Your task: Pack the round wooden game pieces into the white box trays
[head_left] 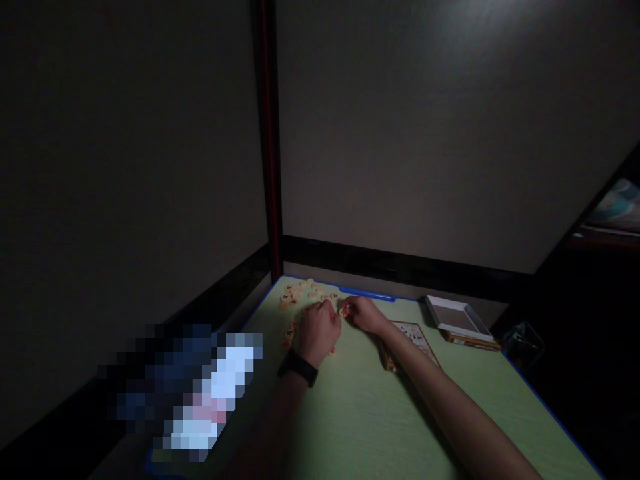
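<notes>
Round wooden Chinese chess pieces (289, 295) lie scattered in a loose group towards the far left corner of the green table (360, 413). Among them is my left hand (320, 328), its fingers curled closed; whatever they may hold is hidden from view. Several more pieces (290, 328) show just left of that hand. A little to its right, my right hand (365, 313) pinches one Chinese chess piece (344, 311) with red marking between its fingertips. The two hands are close together over the table.
A game box (413, 337) with a printed board picture lies partly behind my right forearm. Farther right, a white open box lid (457, 317) rests on another box (473, 341). A blue strip (367, 293) lines the back edge; walls stand behind and left. A pixelated bright patch covers the left.
</notes>
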Tool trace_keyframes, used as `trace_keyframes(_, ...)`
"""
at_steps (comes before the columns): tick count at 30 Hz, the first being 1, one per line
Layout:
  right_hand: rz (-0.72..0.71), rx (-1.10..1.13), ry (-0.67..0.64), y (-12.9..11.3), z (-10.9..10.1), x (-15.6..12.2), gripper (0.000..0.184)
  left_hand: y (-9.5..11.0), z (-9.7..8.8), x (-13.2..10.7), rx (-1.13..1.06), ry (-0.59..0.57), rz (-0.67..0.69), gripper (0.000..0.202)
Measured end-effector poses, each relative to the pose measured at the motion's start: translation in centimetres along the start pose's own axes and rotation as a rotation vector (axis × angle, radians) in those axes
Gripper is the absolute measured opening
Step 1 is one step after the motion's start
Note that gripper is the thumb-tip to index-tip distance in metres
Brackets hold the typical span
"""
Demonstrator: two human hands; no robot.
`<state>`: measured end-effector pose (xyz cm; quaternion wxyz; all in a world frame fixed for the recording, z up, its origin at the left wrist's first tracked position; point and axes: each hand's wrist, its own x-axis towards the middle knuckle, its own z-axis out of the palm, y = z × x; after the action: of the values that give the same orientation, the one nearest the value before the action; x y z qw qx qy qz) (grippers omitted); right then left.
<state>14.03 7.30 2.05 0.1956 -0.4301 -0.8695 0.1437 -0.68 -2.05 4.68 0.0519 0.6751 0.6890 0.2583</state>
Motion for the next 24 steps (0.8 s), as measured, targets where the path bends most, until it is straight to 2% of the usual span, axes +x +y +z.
trace_keyframes(4,0.028,0.105,-0.009,0.4,0.6,0.0,0.031,-0.9,0.6,0.1,0.041,-0.016,-0.012,0.019)
trace_keyframes(9,0.034,0.149,0.012,0.2,0.9,-0.1,0.027,-0.7,1.2,-0.3,0.117,-0.048,0.111,0.022)
trace_keyframes(17,0.158,0.207,0.064,0.5,-0.6,-0.6,0.019,-0.2,1.2,-0.8,0.167,-0.038,0.138,0.023)
trace_keyframes(24,0.232,0.383,-0.144,0.9,-1.4,-1.1,0.019,-0.4,1.3,-0.7,0.115,-0.012,0.088,0.023)
